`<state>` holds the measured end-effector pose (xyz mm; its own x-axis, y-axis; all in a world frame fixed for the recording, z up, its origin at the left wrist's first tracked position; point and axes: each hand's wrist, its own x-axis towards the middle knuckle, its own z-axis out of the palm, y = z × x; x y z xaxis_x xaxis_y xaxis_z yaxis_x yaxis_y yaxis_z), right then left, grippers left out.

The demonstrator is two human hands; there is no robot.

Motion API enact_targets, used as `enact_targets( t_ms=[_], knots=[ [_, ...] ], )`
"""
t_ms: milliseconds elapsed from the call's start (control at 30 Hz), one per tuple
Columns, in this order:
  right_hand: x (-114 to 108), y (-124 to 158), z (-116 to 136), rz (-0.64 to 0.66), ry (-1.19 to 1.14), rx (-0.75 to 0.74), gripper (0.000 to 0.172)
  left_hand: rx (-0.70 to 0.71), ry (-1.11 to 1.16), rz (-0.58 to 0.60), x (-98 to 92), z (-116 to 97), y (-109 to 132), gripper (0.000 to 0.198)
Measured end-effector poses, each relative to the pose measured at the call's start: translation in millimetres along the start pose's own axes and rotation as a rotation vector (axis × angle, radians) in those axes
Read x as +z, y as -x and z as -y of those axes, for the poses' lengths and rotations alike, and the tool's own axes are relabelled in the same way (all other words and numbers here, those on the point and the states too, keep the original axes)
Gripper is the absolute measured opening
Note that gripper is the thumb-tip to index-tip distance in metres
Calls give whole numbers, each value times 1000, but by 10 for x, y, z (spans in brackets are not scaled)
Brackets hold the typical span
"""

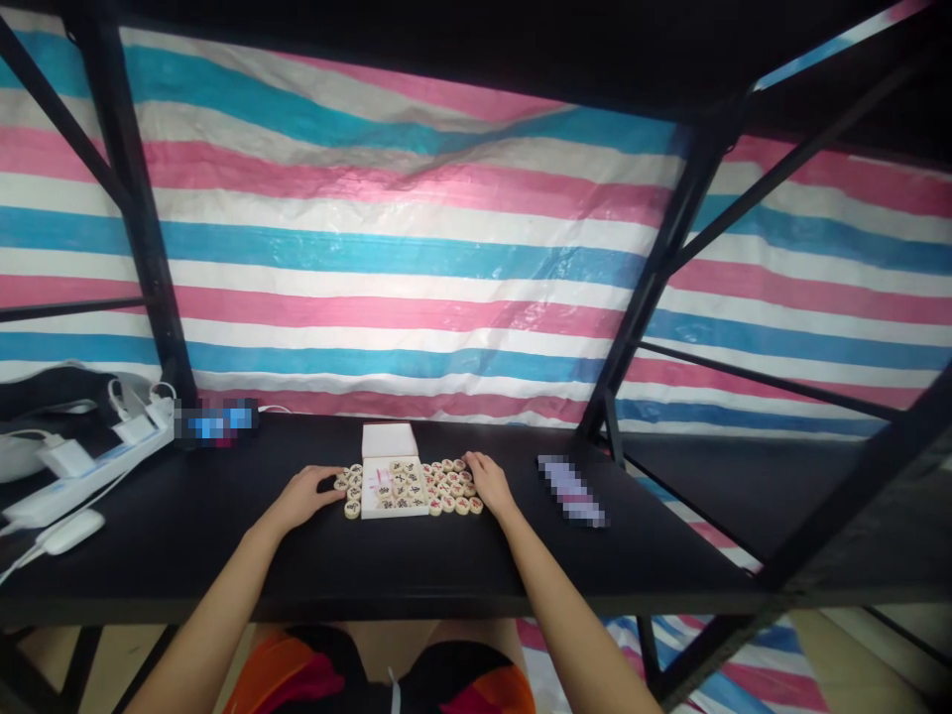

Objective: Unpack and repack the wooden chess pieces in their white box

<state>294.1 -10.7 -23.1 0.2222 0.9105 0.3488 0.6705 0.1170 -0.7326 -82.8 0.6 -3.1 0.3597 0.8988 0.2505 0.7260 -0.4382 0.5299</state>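
A small white box (pixel 395 491) lies on the black table (pixel 185 535), partly filled with round wooden game pieces. Its white lid (pixel 389 439) lies just behind it. Loose round pieces (pixel 448 484) marked in red and black are clustered to the right of the box, and several more (pixel 352 489) sit at its left. My left hand (pixel 304 495) rests flat beside the left pieces, fingers touching them. My right hand (pixel 487 479) lies at the right edge of the right cluster, fingers curled lightly against the pieces.
A white power strip (pixel 81 466) with plugs and cables lies at the far left, with a white device (pixel 70 533) near it. A blurred object (pixel 571 489) lies right of the pieces. Black frame posts (pixel 640 297) stand around the table. A striped tarp hangs behind.
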Motion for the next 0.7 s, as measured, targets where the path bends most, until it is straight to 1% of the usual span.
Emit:
enact_targets(
  t_ms=[300,467,533,600,700],
  knots=[
    [13,-15,-17,-2,-1,-7,41,21,-29,-25,16,30,-61,42],
    [17,-18,-35,3,-1,-5,41,25,-60,-32,-6,-2,-86,40],
    [17,-17,-36,1,-1,-6,41,31,-78,-41,-34,-60,-70,38],
    [18,-16,-35,-1,-1,-6,41,46,-101,-57,-67,-166,-46,38],
    [20,-16,-29,-5,-4,-5,41,96,-155,-39,-90,-422,-40,35]
  ],
)
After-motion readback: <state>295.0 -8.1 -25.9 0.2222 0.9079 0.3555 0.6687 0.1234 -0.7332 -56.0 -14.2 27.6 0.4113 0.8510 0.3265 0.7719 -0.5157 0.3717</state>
